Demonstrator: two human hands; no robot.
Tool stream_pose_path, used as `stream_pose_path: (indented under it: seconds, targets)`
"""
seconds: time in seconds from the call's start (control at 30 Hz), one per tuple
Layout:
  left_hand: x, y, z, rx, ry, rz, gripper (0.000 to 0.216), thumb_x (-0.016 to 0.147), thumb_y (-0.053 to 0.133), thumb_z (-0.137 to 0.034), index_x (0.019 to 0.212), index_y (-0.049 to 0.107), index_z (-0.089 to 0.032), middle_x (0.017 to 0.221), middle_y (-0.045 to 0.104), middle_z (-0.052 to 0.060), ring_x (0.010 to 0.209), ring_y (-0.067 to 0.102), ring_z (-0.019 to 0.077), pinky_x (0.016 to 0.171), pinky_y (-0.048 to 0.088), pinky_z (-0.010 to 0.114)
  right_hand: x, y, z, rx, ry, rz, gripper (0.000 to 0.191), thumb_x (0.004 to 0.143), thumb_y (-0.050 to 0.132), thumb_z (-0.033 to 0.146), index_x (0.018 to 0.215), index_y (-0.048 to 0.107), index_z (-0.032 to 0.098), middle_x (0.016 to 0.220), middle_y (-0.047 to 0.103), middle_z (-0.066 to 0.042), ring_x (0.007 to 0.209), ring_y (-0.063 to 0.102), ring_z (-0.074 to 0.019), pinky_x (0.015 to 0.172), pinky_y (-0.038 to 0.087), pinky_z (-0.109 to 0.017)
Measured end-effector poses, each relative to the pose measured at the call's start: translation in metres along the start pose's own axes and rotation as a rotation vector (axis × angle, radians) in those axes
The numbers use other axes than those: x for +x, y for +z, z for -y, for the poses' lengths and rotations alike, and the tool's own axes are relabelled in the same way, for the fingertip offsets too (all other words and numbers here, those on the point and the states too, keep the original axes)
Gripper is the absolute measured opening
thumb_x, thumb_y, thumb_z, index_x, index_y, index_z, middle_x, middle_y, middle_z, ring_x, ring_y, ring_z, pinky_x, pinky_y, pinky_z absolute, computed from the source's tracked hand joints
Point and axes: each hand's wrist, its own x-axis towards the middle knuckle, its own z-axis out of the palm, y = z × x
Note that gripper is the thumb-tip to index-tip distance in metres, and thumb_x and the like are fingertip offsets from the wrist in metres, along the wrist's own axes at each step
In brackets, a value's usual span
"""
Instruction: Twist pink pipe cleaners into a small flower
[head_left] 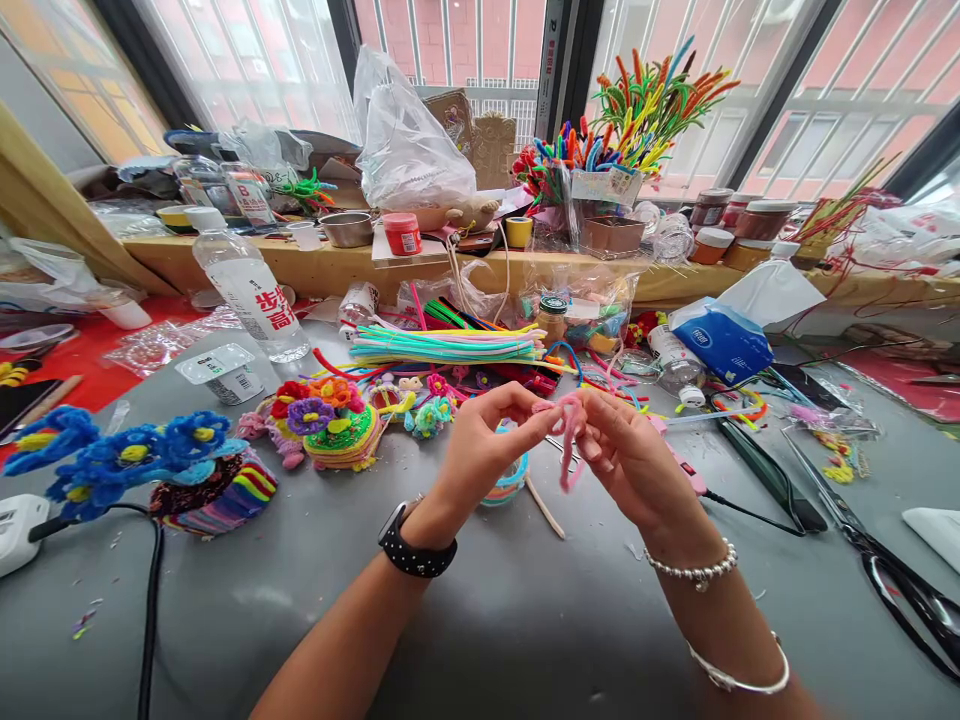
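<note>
Both hands meet over the middle of the grey table [450,620]. A pink pipe cleaner [568,445], bent into loops with an end hanging down, is pinched between them. My left hand [487,445] grips it between thumb and forefinger. My right hand [626,450] has its fingertips closed on the same piece from the other side. Below and behind the hands, partly hidden, stands a round light-blue coiled piece [510,485]. A thin pale stick [545,508] lies beside it on the table.
A bundle of pipe cleaners [450,345] lies behind the hands. Pipe-cleaner flower pots [341,440] and blue flowers [135,455] stand left, near a water bottle [251,290]. Large scissors [877,550], a dark green tool [772,480] and a blue tissue pack [724,340] lie right.
</note>
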Motion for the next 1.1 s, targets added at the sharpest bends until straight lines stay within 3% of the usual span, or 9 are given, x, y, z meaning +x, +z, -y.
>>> stream_pose_path:
  seconds: [0.17,0.3,0.47,0.6,0.83,1.1]
  targets:
    - [-0.002,0.002,-0.003,-0.033,-0.042,0.024,0.017,0.067,0.068,-0.028,0.060,0.059,-0.015,0.061,0.057,-0.002,0.059,0.049,0.0087,0.058,0.039,0.021,0.003,-0.001,-0.008,-0.001,-0.064,0.027,0.021,0.064,0.073,0.038,0.075,0.071,0.020,0.045,0.047,0.006,0.039,0.032,-0.0032,0.035,0.024,-0.016]
    - [-0.002,0.003,-0.001,-0.063,-0.070,-0.026,0.015,0.066,0.070,-0.029,0.064,0.063,-0.015,0.064,0.062,-0.001,0.061,0.054,0.0101,0.061,0.043,0.022,0.004,0.003,-0.015,0.054,-0.117,0.012,0.021,0.065,0.072,0.038,0.075,0.072,0.020,0.045,0.045,0.006,0.042,0.031,-0.0037,0.039,0.028,-0.017]
    - [-0.003,0.004,-0.001,-0.126,-0.084,-0.029,0.013,0.062,0.073,-0.026,0.070,0.068,-0.016,0.073,0.070,0.001,0.071,0.062,0.0140,0.068,0.049,0.024,0.003,0.005,-0.012,0.045,-0.143,-0.055,0.019,0.062,0.074,0.038,0.069,0.072,0.020,0.050,0.054,0.004,0.042,0.035,-0.0039,0.041,0.032,-0.017]
    - [-0.003,0.003,-0.001,-0.170,-0.107,0.020,0.018,0.063,0.073,-0.023,0.078,0.068,-0.016,0.081,0.071,0.002,0.078,0.065,0.0161,0.073,0.051,0.026,0.002,0.004,-0.010,-0.006,-0.168,-0.090,0.015,0.065,0.072,0.037,0.068,0.070,0.022,0.060,0.065,0.001,0.047,0.047,-0.0068,0.046,0.038,-0.020]
    - [-0.002,0.005,0.000,-0.243,-0.097,0.024,0.027,0.061,0.074,-0.018,0.083,0.061,-0.016,0.081,0.070,0.001,0.079,0.064,0.0150,0.073,0.051,0.026,0.003,0.002,-0.011,-0.074,-0.214,-0.154,0.016,0.067,0.070,0.038,0.071,0.068,0.022,0.063,0.065,0.000,0.050,0.049,-0.0088,0.043,0.035,-0.021]
    - [-0.003,0.007,0.002,-0.061,0.018,0.038,0.038,0.059,0.076,-0.020,0.090,0.055,-0.016,0.086,0.063,0.003,0.080,0.060,0.0141,0.075,0.049,0.026,0.003,0.003,-0.012,-0.161,-0.267,-0.165,0.016,0.070,0.067,0.037,0.070,0.067,0.021,0.057,0.056,0.002,0.047,0.044,-0.0080,0.043,0.033,-0.022]
